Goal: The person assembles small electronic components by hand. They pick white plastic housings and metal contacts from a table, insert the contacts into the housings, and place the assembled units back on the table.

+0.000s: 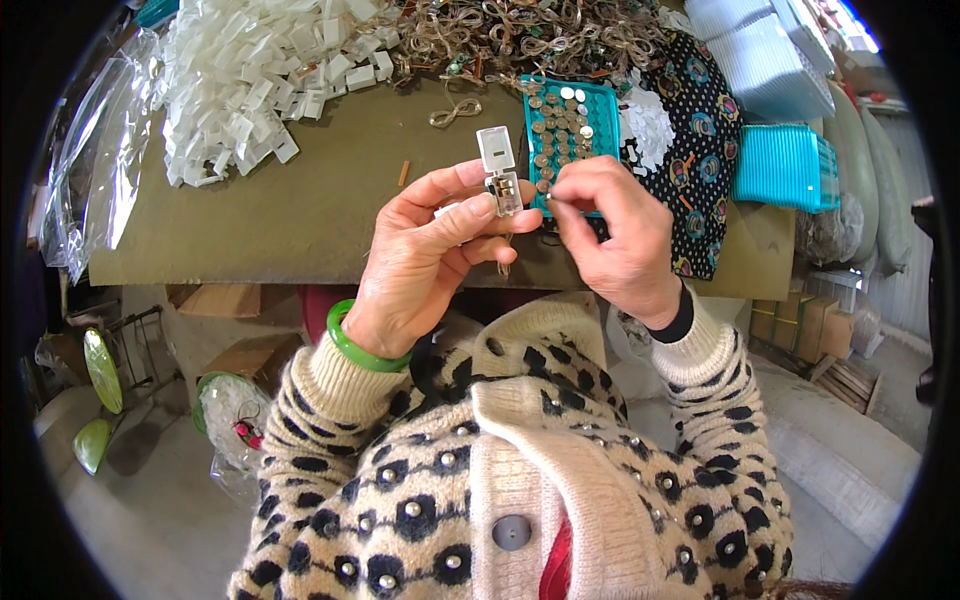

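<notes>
Between its thumb and fingers, my left hand holds a small white plastic battery case. Its hinged lid stands up, and metal parts show inside. A thin wire hangs below the fingers. Just to the right, my right hand is closed in a pinch; a tiny shiny bit shows at the fingertips, too small to name. The pinch is beside the case, apart from it. Behind that hand lies a teal tray with rows of round silver button cells, partly hidden by the fingers.
White plastic cases lie heaped at the far left, beside clear plastic film. Coiled wires pile up at the back. White pieces rest on dotted black cloth. Stacked teal trays stand on the right of the table.
</notes>
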`<state>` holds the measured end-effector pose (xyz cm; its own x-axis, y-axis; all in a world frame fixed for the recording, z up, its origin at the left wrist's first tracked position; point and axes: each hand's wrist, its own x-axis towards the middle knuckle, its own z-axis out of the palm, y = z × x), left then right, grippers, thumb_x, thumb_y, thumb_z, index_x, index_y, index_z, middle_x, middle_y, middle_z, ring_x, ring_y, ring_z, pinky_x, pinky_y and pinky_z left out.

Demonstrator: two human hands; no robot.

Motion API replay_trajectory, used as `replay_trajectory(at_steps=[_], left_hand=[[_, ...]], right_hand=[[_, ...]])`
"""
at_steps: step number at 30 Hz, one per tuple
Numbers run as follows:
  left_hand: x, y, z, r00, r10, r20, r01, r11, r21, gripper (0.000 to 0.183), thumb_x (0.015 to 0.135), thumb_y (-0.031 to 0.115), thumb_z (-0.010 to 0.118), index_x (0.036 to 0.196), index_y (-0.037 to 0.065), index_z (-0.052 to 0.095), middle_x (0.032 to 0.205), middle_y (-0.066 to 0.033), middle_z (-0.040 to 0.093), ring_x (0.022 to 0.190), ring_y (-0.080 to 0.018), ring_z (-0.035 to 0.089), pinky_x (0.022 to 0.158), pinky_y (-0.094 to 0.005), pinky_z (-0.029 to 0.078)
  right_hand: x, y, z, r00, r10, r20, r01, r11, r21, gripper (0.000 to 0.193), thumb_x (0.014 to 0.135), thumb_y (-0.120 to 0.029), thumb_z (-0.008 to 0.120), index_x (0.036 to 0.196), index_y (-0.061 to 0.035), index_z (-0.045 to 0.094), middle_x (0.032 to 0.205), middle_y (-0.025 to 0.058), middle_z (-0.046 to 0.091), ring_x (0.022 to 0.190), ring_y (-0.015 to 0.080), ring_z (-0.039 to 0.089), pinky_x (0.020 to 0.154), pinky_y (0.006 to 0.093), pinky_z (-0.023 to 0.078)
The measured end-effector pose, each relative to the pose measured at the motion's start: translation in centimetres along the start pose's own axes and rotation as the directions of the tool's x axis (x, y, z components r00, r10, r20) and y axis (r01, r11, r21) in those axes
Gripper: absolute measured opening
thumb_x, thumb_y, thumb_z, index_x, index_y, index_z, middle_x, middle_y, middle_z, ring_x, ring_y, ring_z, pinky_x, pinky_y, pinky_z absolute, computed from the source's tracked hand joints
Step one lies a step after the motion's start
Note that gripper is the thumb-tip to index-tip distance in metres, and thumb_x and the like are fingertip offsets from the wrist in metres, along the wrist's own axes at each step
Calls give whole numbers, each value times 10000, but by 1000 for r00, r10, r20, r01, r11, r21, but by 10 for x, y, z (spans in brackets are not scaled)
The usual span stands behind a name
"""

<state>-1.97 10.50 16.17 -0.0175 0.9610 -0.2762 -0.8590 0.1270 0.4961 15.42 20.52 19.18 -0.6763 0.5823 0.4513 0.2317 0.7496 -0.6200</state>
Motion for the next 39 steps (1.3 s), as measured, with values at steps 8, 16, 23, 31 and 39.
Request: replay_trajectory(at_steps=[8, 16, 23, 31, 39], left_hand=[[0, -10, -1, 997, 35, 63, -31, 998, -60, 300, 941, 33, 605, 1234, -18, 568, 1109, -188, 669, 968, -287, 697, 721, -317, 602], [-3, -11, 1, 999, 33, 23, -31, 997, -75, 272, 917, 21, 640, 1186, -17, 622, 920, -120, 687, 761, -177, 677, 530, -236, 511], [-4, -11, 2, 998, 56, -28, -57, 998, -33, 239, 899, 9, 660, 1137, -18, 652, 867, -94, 676, 709, -150, 645, 528, -221, 465], [-7, -12, 6, 994, 110, 24, -111, 989, 94, 224, 883, 19, 692, 1104, 4, 666, 888, -79, 684, 748, -132, 652, 534, -202, 437], [-4, -12, 6, 992, 85, 94, -97, 986, 138, 235, 873, 73, 716, 1081, 47, 611, 999, -127, 690, 875, -212, 693, 575, -232, 481]], right_hand=[[7, -12, 7, 988, -79, -129, 85, 996, 38, 191, 804, 68, 691, 975, -9, 659, 913, 111, 633, 802, 252, 643, 672, 318, 528], [5, -10, 20, 964, -200, -176, 186, 978, -91, 182, 828, 54, 692, 986, 3, 618, 917, 129, 628, 754, 249, 608, 659, 318, 512], [9, -11, 11, 970, -244, 0, 244, 968, -65, 174, 798, 55, 695, 940, 18, 602, 884, 144, 596, 755, 277, 590, 663, 325, 494], [5, -18, 3, 798, 442, 410, -555, 275, 785, 247, 898, -30, 664, 1082, -27, 500, 995, 51, 589, 897, 134, 580, 824, 284, 484], [6, -22, -1, 831, 441, 340, -517, 385, 764, 420, 922, -73, 654, 1305, 19, 508, 1080, 99, 652, 935, 134, 627, 794, 257, 520]])
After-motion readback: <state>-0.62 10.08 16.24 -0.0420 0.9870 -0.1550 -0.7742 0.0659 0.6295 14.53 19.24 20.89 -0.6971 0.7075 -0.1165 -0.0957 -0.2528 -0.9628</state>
